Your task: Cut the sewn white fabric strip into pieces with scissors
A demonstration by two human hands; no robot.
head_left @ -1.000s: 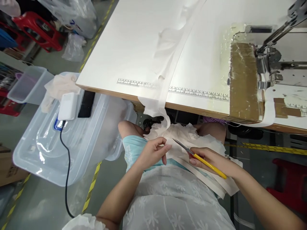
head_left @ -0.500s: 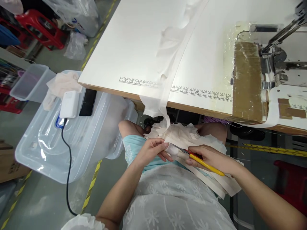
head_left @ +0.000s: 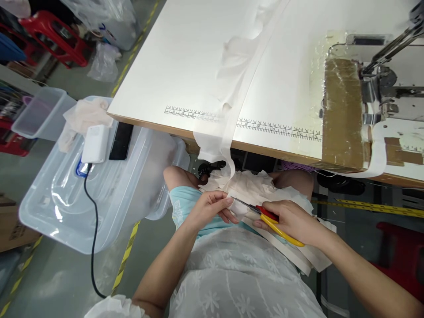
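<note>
My left hand [head_left: 212, 207] pinches a white fabric strip [head_left: 241, 205] in my lap, fingers closed on its end. My right hand [head_left: 293, 221] grips yellow-handled scissors [head_left: 265, 213], whose blades point left and meet the strip right beside my left fingertips. A heap of white fabric pieces [head_left: 258, 185] lies across my knees. A long white band [head_left: 232, 101] runs down the sewing table [head_left: 179, 57] and hangs over its front edge toward my lap.
A sewing machine [head_left: 380, 84] stands at the table's right end beside a taped brown patch [head_left: 342, 110]. A printed ruler [head_left: 278, 129] lines the front edge. To my left stands a clear plastic bin [head_left: 99, 185] with a charger, phone and cable. Red stools stand on the floor.
The scissors moved left and down from open air to the strip. My left hand took up the strip's end and holds it at the blades. The view shifted slightly.
</note>
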